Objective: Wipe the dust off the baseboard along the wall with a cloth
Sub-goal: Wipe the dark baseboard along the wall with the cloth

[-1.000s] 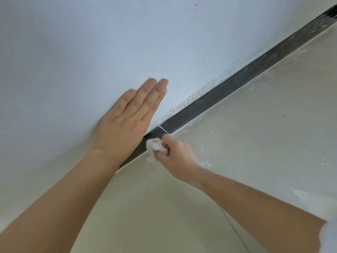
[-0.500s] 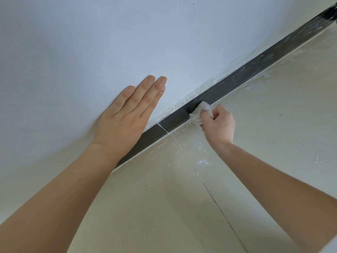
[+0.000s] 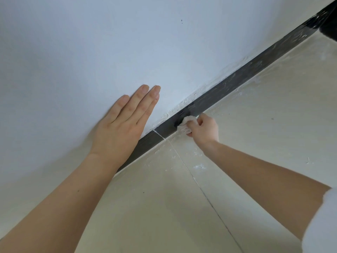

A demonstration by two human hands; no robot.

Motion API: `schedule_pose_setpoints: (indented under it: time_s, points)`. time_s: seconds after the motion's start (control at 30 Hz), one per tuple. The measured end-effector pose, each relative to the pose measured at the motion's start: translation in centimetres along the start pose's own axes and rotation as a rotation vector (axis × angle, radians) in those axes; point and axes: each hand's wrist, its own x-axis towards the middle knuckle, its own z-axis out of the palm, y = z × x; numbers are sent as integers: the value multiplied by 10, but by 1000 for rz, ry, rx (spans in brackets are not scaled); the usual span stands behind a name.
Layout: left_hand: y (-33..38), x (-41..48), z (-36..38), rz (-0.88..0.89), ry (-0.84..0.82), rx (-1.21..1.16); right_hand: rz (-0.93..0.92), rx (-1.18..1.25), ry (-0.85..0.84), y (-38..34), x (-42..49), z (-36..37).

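Note:
A dark baseboard (image 3: pixel 237 81) runs diagonally from lower left to upper right where the white wall (image 3: pixel 91 52) meets the floor. It carries pale dust streaks, heavier toward the upper right. My right hand (image 3: pixel 204 127) is shut on a small crumpled white cloth (image 3: pixel 187 123), which presses against the baseboard just right of a thin white joint line. My left hand (image 3: pixel 124 123) lies flat on the wall above the baseboard, fingers together and extended, holding nothing. Its wrist hides a stretch of the baseboard.
The beige tiled floor (image 3: pixel 273 134) has a dark grout line (image 3: pixel 209 199) running toward me and white dust specks near the baseboard. A black object (image 3: pixel 330 28) sits at the top right corner. A white sleeve (image 3: pixel 324 225) shows at the right edge.
My right hand slid the cloth along the baseboard from beside my left wrist to the right, past the joint line, then slightly back left. My left hand stayed flat on the wall.

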Motion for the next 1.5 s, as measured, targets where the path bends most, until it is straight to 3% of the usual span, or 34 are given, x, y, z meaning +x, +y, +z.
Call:
schedule_pose_setpoints:
  time_s: [0.17,0.3,0.43,0.63,0.73,0.87,1.17,1.37,1.5]
  points:
    - [2,1,-2,-34,-10,-15,128,247,246,-2,38,-41]
    - [1,2,-4,-48,-12,-34,99,351,350,-14,41,-66]
    - [3,2,-6,-65,-10,-92,-25,217,139,-19,2,-33]
    - [-1,2,-14,-54,-36,-165,-269,-185,-286,-9,-63,16]
    - [-1,2,-15,-40,-36,-177,-373,-281,-367,-20,-77,23]
    - [0,2,-18,-55,-42,-203,-304,-168,-229,-37,-54,11]
    - [0,4,-21,-99,-60,-292,-361,-242,42,-29,9,-55]
    - [-1,5,-22,-99,-95,-305,-220,-139,356,-33,44,-91]
    - [5,6,-22,-126,-93,-311,-223,-189,263,-24,26,-81]
